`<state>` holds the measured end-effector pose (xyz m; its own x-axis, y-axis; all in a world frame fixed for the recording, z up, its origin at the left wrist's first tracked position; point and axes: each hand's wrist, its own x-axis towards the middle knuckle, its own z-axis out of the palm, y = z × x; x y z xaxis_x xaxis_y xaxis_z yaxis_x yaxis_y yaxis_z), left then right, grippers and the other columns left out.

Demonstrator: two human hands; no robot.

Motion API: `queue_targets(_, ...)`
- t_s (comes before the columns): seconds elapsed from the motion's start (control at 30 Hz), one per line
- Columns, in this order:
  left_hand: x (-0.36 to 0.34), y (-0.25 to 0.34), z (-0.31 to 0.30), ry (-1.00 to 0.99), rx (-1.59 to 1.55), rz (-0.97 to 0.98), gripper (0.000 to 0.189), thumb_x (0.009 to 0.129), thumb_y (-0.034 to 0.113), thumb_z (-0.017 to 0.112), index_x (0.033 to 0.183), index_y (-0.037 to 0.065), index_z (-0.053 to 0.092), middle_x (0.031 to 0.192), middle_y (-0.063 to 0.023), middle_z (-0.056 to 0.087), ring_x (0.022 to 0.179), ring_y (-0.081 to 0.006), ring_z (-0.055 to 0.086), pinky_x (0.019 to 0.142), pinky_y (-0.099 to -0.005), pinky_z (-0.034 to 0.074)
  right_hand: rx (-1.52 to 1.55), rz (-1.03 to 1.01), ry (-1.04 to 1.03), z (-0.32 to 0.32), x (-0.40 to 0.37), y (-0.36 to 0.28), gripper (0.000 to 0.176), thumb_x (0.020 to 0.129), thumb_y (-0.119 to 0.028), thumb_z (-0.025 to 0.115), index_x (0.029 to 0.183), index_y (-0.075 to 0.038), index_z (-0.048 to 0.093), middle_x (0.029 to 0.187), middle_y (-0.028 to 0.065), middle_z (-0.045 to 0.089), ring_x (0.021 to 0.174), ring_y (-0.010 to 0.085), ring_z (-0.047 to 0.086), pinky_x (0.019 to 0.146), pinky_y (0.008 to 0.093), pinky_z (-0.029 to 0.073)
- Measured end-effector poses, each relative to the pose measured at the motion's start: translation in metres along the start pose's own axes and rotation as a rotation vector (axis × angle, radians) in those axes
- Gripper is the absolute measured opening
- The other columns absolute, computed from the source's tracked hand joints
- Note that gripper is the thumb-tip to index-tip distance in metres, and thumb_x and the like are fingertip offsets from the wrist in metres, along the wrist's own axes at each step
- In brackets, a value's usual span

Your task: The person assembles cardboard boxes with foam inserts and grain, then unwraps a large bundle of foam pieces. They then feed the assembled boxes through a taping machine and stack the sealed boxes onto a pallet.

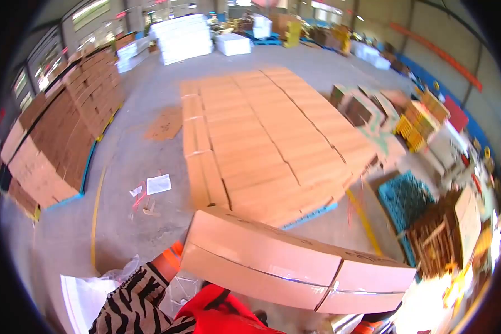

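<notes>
Two long cardboard boxes [261,261], side by side with a dark gap near their right end, are held level in front of my red-clothed body. My left hand [173,254], in an orange glove below a zebra-striped sleeve, grips their left end, its fingers mostly hidden. At the lower right end my right hand [367,327] supports them from beneath; only a bit of orange and black glove shows. Just beyond, the boxes overlap the near edge of a broad stack of cardboard boxes [273,128] on a blue pallet [312,216].
Tall carton stacks [55,145] on pallets stand at the left. White paper [159,183] and a flat cardboard piece [166,123] lie on the floor. At right are a blue crate-like pallet [404,197] and a bin of brown cardboard [440,239]. White stacks [182,39] stand far back.
</notes>
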<state>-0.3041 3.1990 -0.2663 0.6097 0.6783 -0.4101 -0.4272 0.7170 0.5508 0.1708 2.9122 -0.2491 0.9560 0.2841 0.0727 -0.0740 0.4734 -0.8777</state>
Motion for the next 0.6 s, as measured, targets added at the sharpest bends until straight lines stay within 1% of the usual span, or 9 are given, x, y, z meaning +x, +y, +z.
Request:
queue_targets(0.17,-0.047,0.096,-0.131,0.165,-0.166,0.244,0.057,0.092,0.049,0.034,0.133,0.010,0.035,0.133,-0.0127,0.041,0.118,-0.0303,0.043,0.097,-0.0469,0.038,0.049,-0.040,-0.308,0.194,-0.011,0.060,0.057,0.092,-0.045,0.035,0.134,-0.006,0.034,0.135,0.0104,0.040,0.120,0.0267,0.040,0.101,0.0405,0.032)
queue_targets(0.23,-0.051,0.154,-0.189,0.214,-0.213,0.301,0.057,0.091,0.049,0.034,0.133,0.010,0.035,0.133,-0.0126,0.041,0.118,-0.0302,0.043,0.096,-0.0468,0.038,0.083,-0.042,-0.466,0.289,-0.032,0.098,0.058,0.092,-0.045,0.035,0.134,-0.005,0.034,0.135,0.0103,0.039,0.121,0.0268,0.040,0.102,0.0405,0.032)
queue_targets(0.27,-0.051,0.184,-0.213,0.229,-0.232,0.332,0.058,0.091,0.050,0.034,0.133,0.010,0.035,0.133,-0.0125,0.041,0.118,-0.0301,0.043,0.096,-0.0468,0.038,-0.009,-0.087,-0.599,0.337,-0.038,0.113,0.059,0.092,-0.045,0.031,0.136,-0.006,0.032,0.141,0.0096,0.033,0.125,0.0288,0.036,0.104,0.0429,0.029)
queue_targets(0.3,-0.048,0.214,-0.237,0.246,-0.252,0.345,0.058,0.091,0.050,0.034,0.133,0.010,0.035,0.133,-0.0125,0.041,0.118,-0.0301,0.043,0.096,-0.0468,0.038,0.355,0.170,-0.608,0.395,-0.058,0.123,0.062,0.091,-0.049,0.030,0.136,-0.007,0.032,0.138,0.0098,0.037,0.123,0.0297,0.039,0.104,0.0444,0.029)
queue_targets(0.37,-0.037,0.272,-0.279,0.268,-0.286,0.380,0.058,0.091,0.050,0.035,0.133,0.010,0.035,0.133,-0.0124,0.041,0.118,-0.0300,0.043,0.096,-0.0467,0.038,0.433,0.316,-0.574,0.499,-0.091,0.143,0.063,0.090,-0.053,0.029,0.132,-0.007,0.039,0.131,0.0098,0.045,0.118,0.0285,0.044,0.103,0.0443,0.030)
queue_targets(0.43,-0.025,0.321,-0.310,0.292,-0.313,0.390,0.058,0.091,0.050,0.035,0.133,0.010,0.035,0.132,-0.0123,0.041,0.117,-0.0298,0.044,0.096,-0.0467,0.038,0.332,0.331,-0.517,0.552,-0.069,0.193,0.062,0.089,-0.054,0.030,0.126,-0.007,0.047,0.126,0.0097,0.050,0.112,0.0269,0.048,0.100,0.0433,0.033)
queue_targets(0.47,-0.014,0.347,-0.320,0.297,-0.317,0.387,0.058,0.091,0.050,0.035,0.133,0.010,0.035,0.132,-0.0123,0.042,0.117,-0.0298,0.044,0.096,-0.0466,0.038,0.261,0.377,-0.435,0.593,-0.073,0.199,0.061,0.089,-0.054,0.030,0.122,-0.006,0.051,0.125,0.0106,0.051,0.108,0.0261,0.051,0.097,0.0425,0.037)
queue_targets(0.5,-0.002,0.370,-0.329,0.293,-0.324,0.386,0.058,0.091,0.051,0.035,0.133,0.010,0.035,0.132,-0.0123,0.042,0.117,-0.0297,0.044,0.096,-0.0466,0.038,0.046,0.262,-0.338,0.628,-0.077,0.206,0.065,0.088,-0.056,0.031,0.124,-0.005,0.049,0.126,0.0116,0.050,0.109,0.0279,0.051,0.096,0.0423,0.039)
queue_targets(0.6,0.044,0.435,-0.347,0.262,-0.328,0.363,0.059,0.091,0.051,0.035,0.133,0.010,0.035,0.132,-0.0121,0.042,0.117,-0.0296,0.044,0.096,-0.0465,0.038,0.101,0.209,-0.363,0.744,-0.079,0.220,0.068,0.087,-0.058,0.030,0.126,-0.005,0.047,0.127,0.0119,0.049,0.111,0.0286,0.050,0.096,0.0420,0.038)
